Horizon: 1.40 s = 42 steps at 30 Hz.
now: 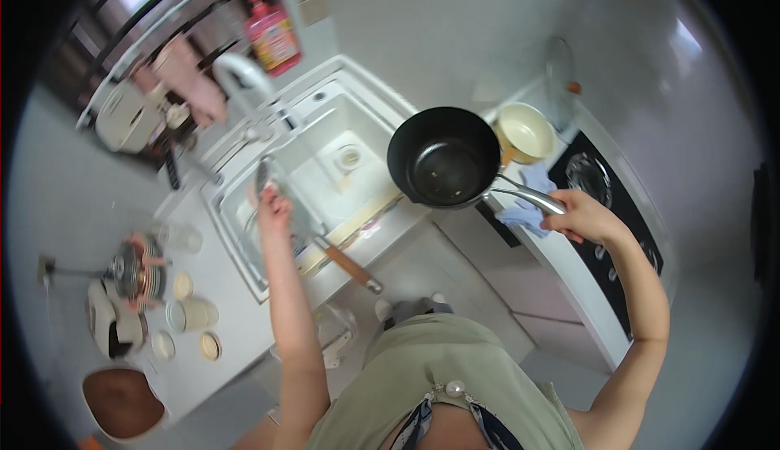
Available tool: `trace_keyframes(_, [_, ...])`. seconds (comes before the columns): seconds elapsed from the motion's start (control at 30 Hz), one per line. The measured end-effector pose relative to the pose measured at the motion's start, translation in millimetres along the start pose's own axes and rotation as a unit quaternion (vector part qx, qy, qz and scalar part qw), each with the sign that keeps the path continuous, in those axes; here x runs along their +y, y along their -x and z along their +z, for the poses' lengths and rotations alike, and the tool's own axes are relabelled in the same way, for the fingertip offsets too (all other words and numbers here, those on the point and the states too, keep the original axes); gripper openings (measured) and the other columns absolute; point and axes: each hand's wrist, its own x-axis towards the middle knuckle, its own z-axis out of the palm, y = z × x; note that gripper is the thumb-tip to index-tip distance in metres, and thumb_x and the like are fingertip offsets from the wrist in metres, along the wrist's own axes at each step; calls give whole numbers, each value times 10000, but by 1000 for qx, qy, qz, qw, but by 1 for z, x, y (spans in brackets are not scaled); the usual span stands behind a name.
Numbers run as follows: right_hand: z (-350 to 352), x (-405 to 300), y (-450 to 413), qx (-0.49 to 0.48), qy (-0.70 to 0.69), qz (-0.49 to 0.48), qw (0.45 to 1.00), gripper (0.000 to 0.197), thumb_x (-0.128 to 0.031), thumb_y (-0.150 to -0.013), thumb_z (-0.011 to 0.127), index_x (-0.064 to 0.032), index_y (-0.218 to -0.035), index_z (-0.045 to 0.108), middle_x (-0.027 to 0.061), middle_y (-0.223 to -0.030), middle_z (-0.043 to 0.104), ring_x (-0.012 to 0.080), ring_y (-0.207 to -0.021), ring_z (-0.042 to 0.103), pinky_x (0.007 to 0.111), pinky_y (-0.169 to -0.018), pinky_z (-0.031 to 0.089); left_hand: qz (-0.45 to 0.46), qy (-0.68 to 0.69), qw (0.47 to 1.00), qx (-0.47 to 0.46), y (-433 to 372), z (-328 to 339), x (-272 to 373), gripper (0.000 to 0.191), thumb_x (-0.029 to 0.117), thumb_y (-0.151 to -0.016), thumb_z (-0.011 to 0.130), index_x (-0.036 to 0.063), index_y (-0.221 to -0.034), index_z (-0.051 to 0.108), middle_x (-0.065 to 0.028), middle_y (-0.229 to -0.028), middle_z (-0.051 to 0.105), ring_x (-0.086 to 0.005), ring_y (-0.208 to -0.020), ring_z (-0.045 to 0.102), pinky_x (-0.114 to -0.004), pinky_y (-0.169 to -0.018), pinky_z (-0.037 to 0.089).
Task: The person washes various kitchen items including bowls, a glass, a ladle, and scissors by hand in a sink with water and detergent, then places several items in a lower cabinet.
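Note:
My right hand (582, 215) is closed around the metal handle of a black saucepan (448, 160). The pan is held in the air between the sink and the stove, its dark inside facing up with a few small light bits in it. My left hand (275, 209) is over the left basin of the white double sink (359, 105), fingers curled. A blurred grey thing (262, 172) shows at its fingertips; whether it is held is unclear. A wooden handle (350, 264) sticks out of that basin over the counter's front edge, its other end partly hidden.
A cream pot (525, 132) and a blue cloth (530, 203) sit beside the black gas stove (579, 145). The white faucet (250, 81) rises behind the sink, near a pink soap bottle (272, 38). Glass jars (192, 314) and lids (211, 346) stand on the left counter (241, 322).

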Motion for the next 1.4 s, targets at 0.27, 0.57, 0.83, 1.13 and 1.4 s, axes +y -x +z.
trace_keyframes(0.27, [86, -89, -174, -122, 83, 11, 989, 148, -118, -679, 605, -10, -711, 510, 4, -505, 455, 67, -348, 381, 200, -307, 293, -6, 105, 994, 40, 28, 6, -6, 259, 304, -870, 407, 84, -773, 502, 24, -587, 431, -74, -388, 263, -210, -366, 200])
trace_keyframes(0.57, [180, -72, -348, -159, 110, 5, 981, 146, -113, -618, 621, -14, -614, 514, 43, -492, 451, 119, -386, 413, 245, -353, 328, 19, 146, 989, 29, 28, 20, -39, 274, 294, -886, 368, 64, -777, 470, -3, -596, 443, -74, -385, 266, -200, -357, 199])
trace_keyframes(0.83, [191, -43, -406, -195, 190, -45, 961, 129, -119, -611, 611, -24, -639, 530, 45, -522, 480, 115, -386, 421, 241, -358, 354, 23, 188, 980, 56, 27, 15, -52, 263, 303, -882, 375, 71, -792, 460, -6, -616, 434, -80, -399, 271, -204, -358, 202])
trace_keyframes(1.13, [199, -31, -445, -173, 513, -182, 821, 297, -204, -625, 628, 14, -824, 598, 151, -700, 598, 239, -663, 595, 355, -561, 464, 38, 207, 976, 51, 23, 16, -61, 254, 293, -883, 379, 70, -788, 453, -6, -620, 429, -76, -405, 266, -200, -362, 197])
trace_keyframes(1.4, [211, -44, -433, -131, 679, -135, 709, 303, -217, -645, 618, -75, -913, 618, 86, -930, 608, 239, -866, 584, 349, -706, 463, 49, 207, 975, 69, 31, 11, -62, 253, 294, -881, 381, 68, -786, 444, -9, -619, 429, -73, -401, 267, -196, -361, 194])
